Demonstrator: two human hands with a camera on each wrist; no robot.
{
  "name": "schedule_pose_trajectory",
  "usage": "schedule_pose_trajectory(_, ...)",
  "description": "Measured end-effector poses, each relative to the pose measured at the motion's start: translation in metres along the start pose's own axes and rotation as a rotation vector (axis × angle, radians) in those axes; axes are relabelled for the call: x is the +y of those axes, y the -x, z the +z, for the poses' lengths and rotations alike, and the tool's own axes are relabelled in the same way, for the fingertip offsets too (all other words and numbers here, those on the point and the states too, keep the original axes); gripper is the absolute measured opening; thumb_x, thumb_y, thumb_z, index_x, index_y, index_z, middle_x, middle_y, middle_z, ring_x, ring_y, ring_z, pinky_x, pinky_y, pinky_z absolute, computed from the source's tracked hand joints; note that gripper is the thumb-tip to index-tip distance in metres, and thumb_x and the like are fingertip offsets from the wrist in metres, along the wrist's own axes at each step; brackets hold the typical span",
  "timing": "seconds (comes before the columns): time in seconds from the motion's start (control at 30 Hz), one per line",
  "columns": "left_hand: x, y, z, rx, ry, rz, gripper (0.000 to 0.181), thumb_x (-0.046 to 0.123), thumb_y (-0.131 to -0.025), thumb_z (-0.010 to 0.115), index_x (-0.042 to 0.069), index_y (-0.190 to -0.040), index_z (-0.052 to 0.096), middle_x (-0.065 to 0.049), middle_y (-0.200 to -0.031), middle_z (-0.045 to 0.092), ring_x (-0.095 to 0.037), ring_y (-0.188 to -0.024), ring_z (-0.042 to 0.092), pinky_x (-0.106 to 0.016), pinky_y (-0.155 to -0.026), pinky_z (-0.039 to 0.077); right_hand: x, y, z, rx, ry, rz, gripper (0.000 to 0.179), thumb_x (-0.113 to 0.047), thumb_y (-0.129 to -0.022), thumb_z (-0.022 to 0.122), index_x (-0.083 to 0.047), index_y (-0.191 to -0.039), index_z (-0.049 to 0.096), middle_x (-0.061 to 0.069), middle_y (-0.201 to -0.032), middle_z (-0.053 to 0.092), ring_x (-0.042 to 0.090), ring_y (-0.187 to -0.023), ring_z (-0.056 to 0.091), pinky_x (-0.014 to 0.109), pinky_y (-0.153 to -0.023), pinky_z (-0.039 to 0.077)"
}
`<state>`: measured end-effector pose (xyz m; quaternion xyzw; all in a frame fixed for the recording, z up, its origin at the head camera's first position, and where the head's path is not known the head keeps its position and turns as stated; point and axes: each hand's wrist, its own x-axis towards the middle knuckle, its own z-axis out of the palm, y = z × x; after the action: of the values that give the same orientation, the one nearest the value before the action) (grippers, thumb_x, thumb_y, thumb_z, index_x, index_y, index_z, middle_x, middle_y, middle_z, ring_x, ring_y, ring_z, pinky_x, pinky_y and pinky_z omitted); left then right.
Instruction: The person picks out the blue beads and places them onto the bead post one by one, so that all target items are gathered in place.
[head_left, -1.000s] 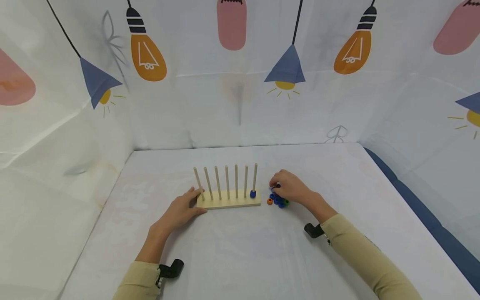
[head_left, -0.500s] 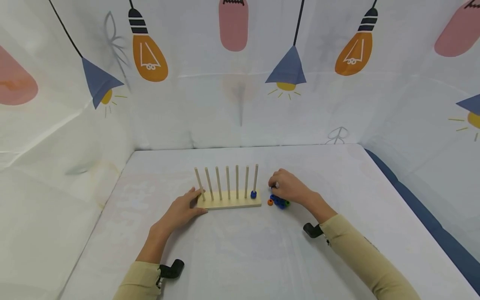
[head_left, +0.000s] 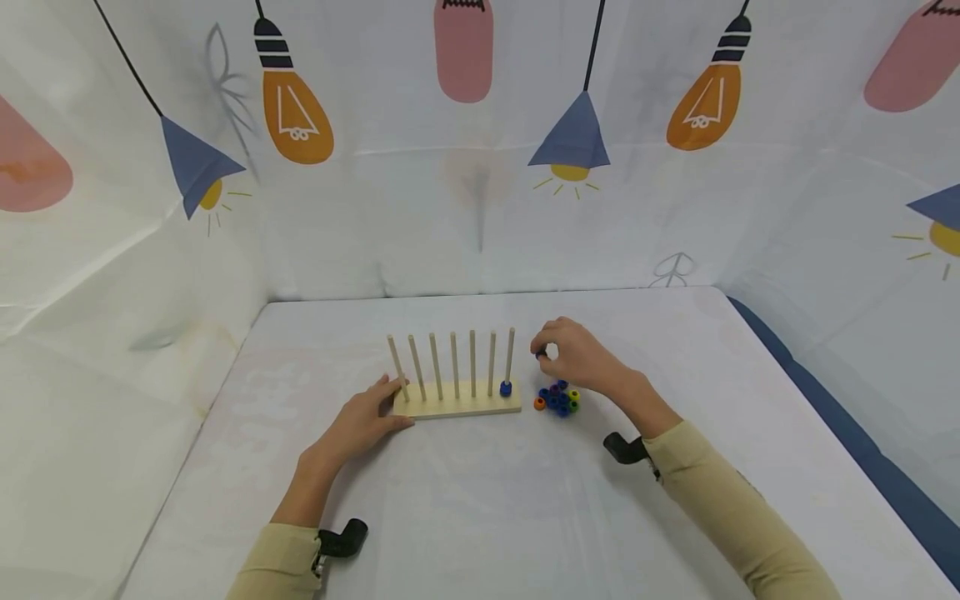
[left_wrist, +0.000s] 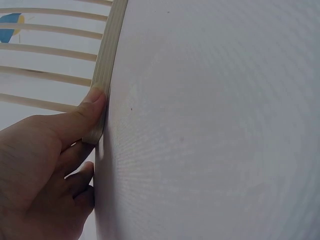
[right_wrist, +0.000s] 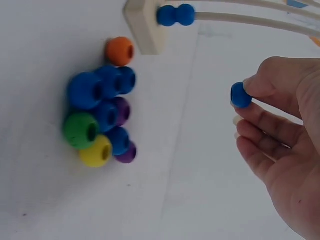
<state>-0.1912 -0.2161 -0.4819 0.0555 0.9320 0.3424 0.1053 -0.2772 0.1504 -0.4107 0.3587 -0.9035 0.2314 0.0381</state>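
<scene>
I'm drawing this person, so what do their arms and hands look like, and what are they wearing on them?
The left hand and right hand are bare, with no gloves. The left beige cloth sleeve and matching right sleeve each have a black, bent, tube-shaped camera near the end.

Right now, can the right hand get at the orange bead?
Probably yes: the orange bead lies uncovered, nothing between it and the right hand, though that hand pinches a blue bead.

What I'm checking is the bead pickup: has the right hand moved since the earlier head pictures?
Yes. Against the wooden peg board in the head view, the right hand, pinching a blue bead, has moved up the picture, away from the loose beads.
</scene>
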Motion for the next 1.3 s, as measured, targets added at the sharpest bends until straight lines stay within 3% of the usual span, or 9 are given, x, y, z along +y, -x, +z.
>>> schedule_pose_trajectory(0.2, 0.002, 0.001, -0.001, -0.003, 0.005, -0.006, 0.08, 0.036, -0.09, 0.073, 0.013, -0.156, 0.035, -0.022, -0.164, 0.019, -0.044, -0.15, 0.021, -0.063, -0.119, 0.024, -0.012, -0.005, -0.016, 0.051, 0.005, -0.04, 0.014, -0.001, -0.084, 0.069, -0.01, -0.093, 0.076, 0.003, -0.091, 0.07, 0.018, -0.086, 0.056, 0.033, -0.074, 0.049)
schedule_pose_trajectory(0.47, 0.001, 0.001, -0.001, 0.003, -0.005, 0.003, 0.079, 0.036, -0.09, 0.073, 0.013, -0.155, 0.035, -0.023, -0.163, 0.021, -0.046, -0.15, 0.022, -0.064, -0.117, 0.025, -0.029, -0.011, -0.036, 0.084, -0.013, -0.082, 0.012, -0.004, -0.086, 0.069, -0.011, -0.094, 0.075, 0.002, -0.095, 0.071, 0.019, -0.091, 0.059, 0.038, -0.078, 0.051)
schedule_pose_trajectory(0.8, 0.002, 0.0, -0.001, -0.002, -0.003, -0.006, 0.079, 0.035, -0.09, 0.074, 0.013, -0.156, 0.035, -0.022, -0.164, 0.02, -0.045, -0.15, 0.022, -0.063, -0.118, 0.025, -0.051, -0.017, -0.057, 0.109, -0.058, -0.105, 0.012, -0.005, -0.088, 0.07, -0.011, -0.097, 0.074, 0.001, -0.098, 0.071, 0.02, -0.099, 0.06, 0.036, -0.082, 0.053)
schedule_pose_trajectory(1.07, 0.001, 0.001, -0.002, 0.006, -0.005, -0.001, 0.079, 0.035, -0.089, 0.074, 0.012, -0.155, 0.036, -0.023, -0.163, 0.021, -0.045, -0.15, 0.023, -0.063, -0.118, 0.026, -0.064, -0.02, -0.063, 0.125, -0.091, -0.155, 0.011, -0.006, -0.088, 0.071, -0.011, -0.097, 0.075, 0.001, -0.098, 0.071, 0.018, -0.099, 0.06, 0.036, -0.083, 0.052)
schedule_pose_trajectory(1.3, 0.0, 0.001, -0.002, 0.007, -0.008, -0.001, 0.08, 0.036, -0.089, 0.074, 0.012, -0.156, 0.035, -0.022, -0.163, 0.022, -0.045, -0.15, 0.023, -0.063, -0.118, 0.026, -0.07, -0.022, -0.061, 0.08, -0.108, -0.124, 0.011, -0.006, -0.089, 0.07, -0.011, -0.098, 0.075, 0.001, -0.1, 0.071, 0.018, -0.101, 0.06, 0.036, -0.085, 0.053)
